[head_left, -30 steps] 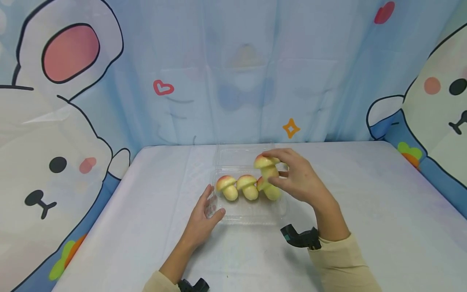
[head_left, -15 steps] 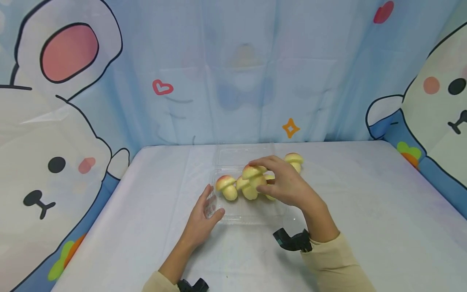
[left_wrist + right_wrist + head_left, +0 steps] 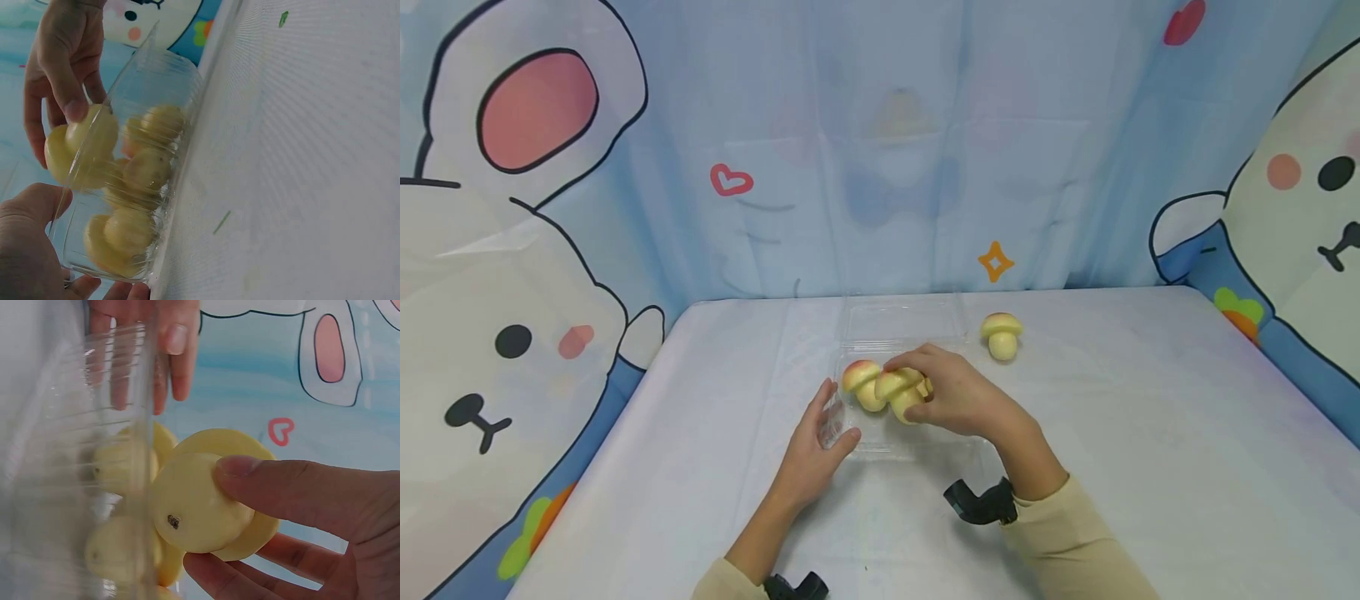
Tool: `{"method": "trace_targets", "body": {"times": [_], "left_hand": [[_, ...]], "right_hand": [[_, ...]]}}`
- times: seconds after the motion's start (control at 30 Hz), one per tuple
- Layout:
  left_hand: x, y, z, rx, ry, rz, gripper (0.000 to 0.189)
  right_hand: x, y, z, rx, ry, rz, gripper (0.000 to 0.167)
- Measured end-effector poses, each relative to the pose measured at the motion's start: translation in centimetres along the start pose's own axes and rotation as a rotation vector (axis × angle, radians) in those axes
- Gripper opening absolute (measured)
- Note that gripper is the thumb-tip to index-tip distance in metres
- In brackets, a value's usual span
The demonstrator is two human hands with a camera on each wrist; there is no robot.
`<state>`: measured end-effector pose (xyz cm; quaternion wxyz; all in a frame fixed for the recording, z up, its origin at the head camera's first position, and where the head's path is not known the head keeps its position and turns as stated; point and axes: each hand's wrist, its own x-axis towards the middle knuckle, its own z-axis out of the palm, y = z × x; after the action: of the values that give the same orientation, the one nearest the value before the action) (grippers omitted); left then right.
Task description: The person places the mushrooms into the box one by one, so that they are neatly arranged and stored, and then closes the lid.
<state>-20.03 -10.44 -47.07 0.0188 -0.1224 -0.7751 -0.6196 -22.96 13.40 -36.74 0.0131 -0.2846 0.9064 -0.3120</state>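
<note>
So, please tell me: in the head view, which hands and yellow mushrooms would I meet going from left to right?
Left hand, leftmost mushroom, pinched mushroom, right hand, mushroom standing alone. Ones mostly hidden behind the right hand are left out.

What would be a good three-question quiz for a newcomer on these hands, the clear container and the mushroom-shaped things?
1. Count: using the left wrist view, how many mushroom-shaped pieces are inside the clear container?
2. True or false: in the head view, the left hand is at the container's left side.
3. Multiple choice: what is the right hand pinching?
a) the backdrop
b) a mushroom-shaped piece
c) a corner of the cloth

Key:
1. Three; another piece stands on the table.
2. True.
3. b
</note>
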Motion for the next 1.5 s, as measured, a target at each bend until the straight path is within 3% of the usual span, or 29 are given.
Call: {"method": "trace_targets", "body": {"times": [0.4, 0.8, 1.23, 1.5], "left_hand": [[0.0, 0.0, -0.1, -0.004, 0.000, 0.001, 0.082], [-0.1, 0.1, -0.1, -0.006, -0.004, -0.016, 0.083], [-0.1, 0.3, -0.1, -0.012, -0.013, -0.016, 0.084], [-0.1, 0.1, -0.2, -0.035, -0.021, 0.001, 0.084]], "right_hand": [[0.7, 0.2, 1.6, -0.084, -0.062, -0.068, 0.050], [1.0, 0.1, 2.8, -0.090, -0.032, -0.131, 0.049], [1.0, -0.5, 3.1, -0.144, -0.038, -0.079, 0.049], [1.0, -0.7, 3.3, -0.140, -0.047, -0.031, 0.037]]}}
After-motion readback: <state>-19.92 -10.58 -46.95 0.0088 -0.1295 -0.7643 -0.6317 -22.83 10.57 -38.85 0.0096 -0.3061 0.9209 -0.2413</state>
